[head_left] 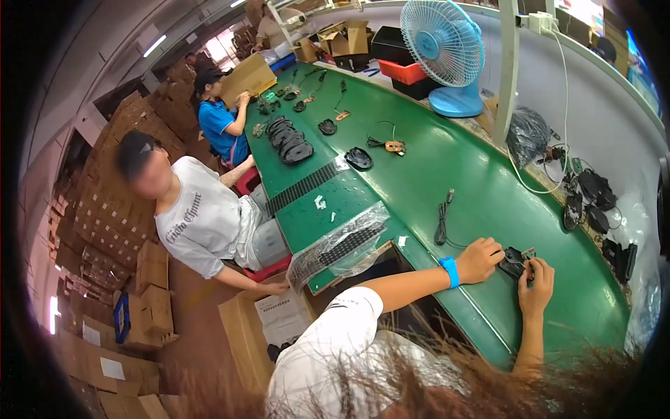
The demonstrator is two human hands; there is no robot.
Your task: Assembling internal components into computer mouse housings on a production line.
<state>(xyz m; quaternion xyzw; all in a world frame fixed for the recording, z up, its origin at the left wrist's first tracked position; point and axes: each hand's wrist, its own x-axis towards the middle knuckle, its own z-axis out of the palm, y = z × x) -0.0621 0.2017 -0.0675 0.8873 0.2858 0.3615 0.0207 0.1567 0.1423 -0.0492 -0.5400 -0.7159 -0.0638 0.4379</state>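
Note:
Over the near right part of the green bench, my left hand (478, 260), below a blue wristband, closes its fingers on the left edge of a black mouse shell (511, 263). My right hand (537, 283) is closed on the other side, its fingertips at a small circuit board (528, 253) that sticks up by the shell. Exactly how the board sits against the shell is hidden by the fingers. A black USB cable (441, 227) lies bundled just beyond my left hand, its loose end running toward that hand.
Mouse shells (287, 142) and a board with cable (395, 146) lie farther along the bench (426, 181). A blue fan (443, 56) stands at the back edge. A co-worker (202, 209) sits to the left beside an open carton (241, 328). Black parts (593, 199) lie at right.

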